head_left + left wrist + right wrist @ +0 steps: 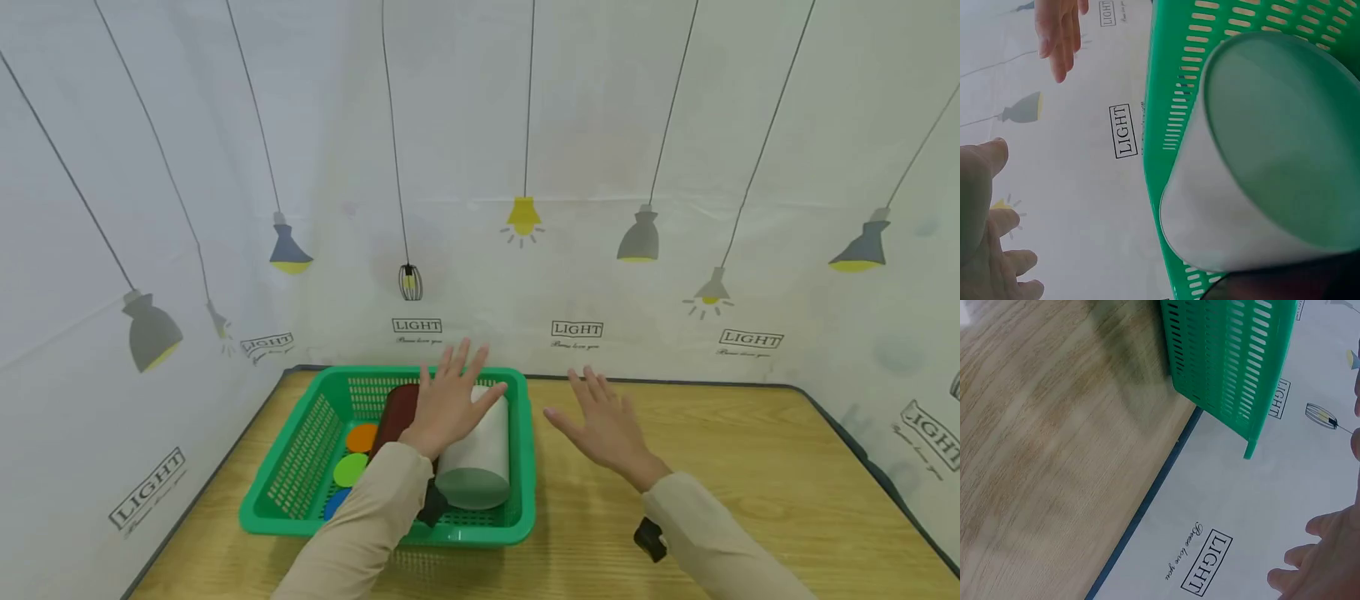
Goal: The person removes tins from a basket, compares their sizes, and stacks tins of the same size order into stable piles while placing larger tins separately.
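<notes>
A green plastic basket (300,467) stands on the wooden table at the left. Inside it lie a white cylinder (476,458) on its side, a dark red cylinder (396,410) and flat orange, green and blue discs (350,469). My left hand (450,404) hovers over the two cylinders with fingers straight and spread; whether it touches them is unclear. My right hand (603,425) is open, fingers spread, above the bare table just right of the basket. In the left wrist view the white cylinder (1241,206) fills the frame against the basket wall (1169,119).
A printed white cloth (675,167) with lamp drawings walls the table on three sides. The wooden tabletop (750,492) stretches right of the basket to a dark edge (862,454). The right wrist view shows the basket's outer wall (1235,356) near the table's back edge.
</notes>
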Action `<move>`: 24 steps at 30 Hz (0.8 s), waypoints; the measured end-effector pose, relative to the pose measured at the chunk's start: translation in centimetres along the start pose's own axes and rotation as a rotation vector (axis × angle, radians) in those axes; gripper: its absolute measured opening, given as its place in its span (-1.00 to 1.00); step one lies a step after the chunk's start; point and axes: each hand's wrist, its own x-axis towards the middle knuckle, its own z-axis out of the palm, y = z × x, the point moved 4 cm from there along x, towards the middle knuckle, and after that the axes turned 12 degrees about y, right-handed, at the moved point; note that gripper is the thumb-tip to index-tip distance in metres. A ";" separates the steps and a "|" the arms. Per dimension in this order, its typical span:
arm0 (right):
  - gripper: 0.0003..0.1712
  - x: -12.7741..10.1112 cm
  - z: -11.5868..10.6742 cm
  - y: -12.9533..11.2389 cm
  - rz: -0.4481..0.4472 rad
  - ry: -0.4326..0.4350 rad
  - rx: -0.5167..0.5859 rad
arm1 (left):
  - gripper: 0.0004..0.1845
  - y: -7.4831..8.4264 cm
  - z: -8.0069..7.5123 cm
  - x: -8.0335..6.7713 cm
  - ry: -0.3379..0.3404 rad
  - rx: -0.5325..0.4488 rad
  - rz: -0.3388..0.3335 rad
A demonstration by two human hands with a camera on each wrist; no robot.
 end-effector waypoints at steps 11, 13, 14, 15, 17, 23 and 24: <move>-0.13 0.4 0.4 -2.5 -0.062 -0.034 0.032 | -0.32 -1.3 -1.7 -1.1 0.020 0.059 0.043; -0.12 0.3 0.5 -3.1 -0.087 -0.040 0.022 | -0.33 -1.7 -1.9 -1.5 0.038 0.059 0.066; -0.12 0.3 0.6 -3.4 -0.100 -0.039 0.020 | -0.34 -1.9 -2.0 -1.7 0.048 0.056 0.077; -0.12 0.3 0.7 -3.7 -0.116 -0.035 0.011 | -0.34 -2.1 -2.2 -1.9 0.061 0.055 0.089; -0.12 0.2 0.9 -4.1 -0.147 -0.021 0.003 | -0.36 -2.5 -2.5 -2.4 0.091 0.056 0.112; -0.09 0.2 1.2 -5.4 -0.179 0.004 0.082 | -0.39 -3.6 -4.1 -3.4 0.153 0.035 0.108; -0.08 0.2 1.2 -5.6 -0.176 -0.002 0.124 | -0.39 -3.8 -4.3 -3.6 0.156 0.025 0.101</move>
